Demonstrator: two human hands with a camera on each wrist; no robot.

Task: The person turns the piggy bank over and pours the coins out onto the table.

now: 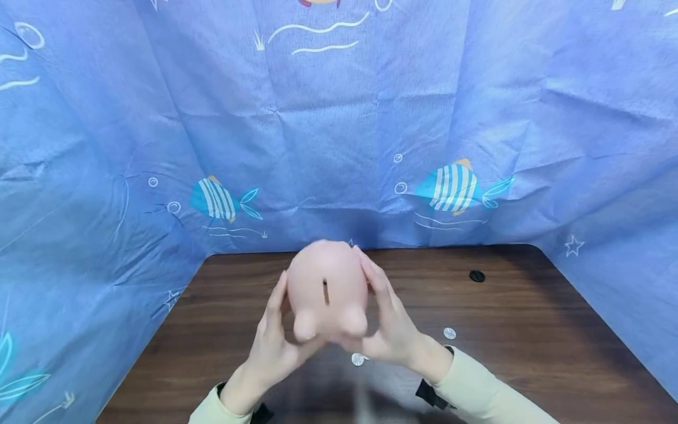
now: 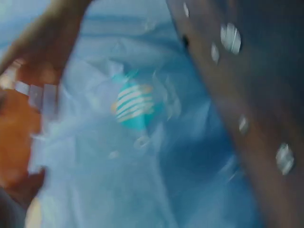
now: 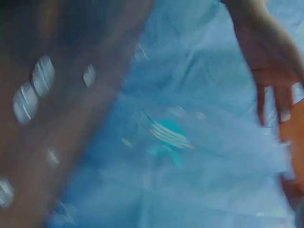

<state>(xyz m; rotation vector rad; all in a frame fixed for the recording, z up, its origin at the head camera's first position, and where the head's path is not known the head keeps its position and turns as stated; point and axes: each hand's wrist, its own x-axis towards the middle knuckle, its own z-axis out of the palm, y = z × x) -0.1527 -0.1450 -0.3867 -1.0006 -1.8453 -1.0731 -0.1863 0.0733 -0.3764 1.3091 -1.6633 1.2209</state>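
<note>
A pink piggy bank (image 1: 309,265) is held up over the table between both hands in the head view, its coin slot facing the camera and two rounded bumps toward the person. My left hand (image 1: 275,341) grips its left side, fingers along the flank. On the opposite side my right hand (image 1: 392,327) grips it the same way. The wrist views are blurred; the piggy bank (image 2: 16,137) shows there as an orange shape at the edge. Below the hands, a silver coin (image 1: 357,359) lies on the table, partly overlapped by another small bright piece.
Another silver coin (image 1: 449,333) lies right of the right hand. A black oval disc (image 1: 477,275) rests near the back right of the brown wooden table (image 1: 529,330). Several coins (image 3: 43,76) show in the wrist views. A blue fish-patterned cloth (image 1: 339,165) encloses the table's back and sides.
</note>
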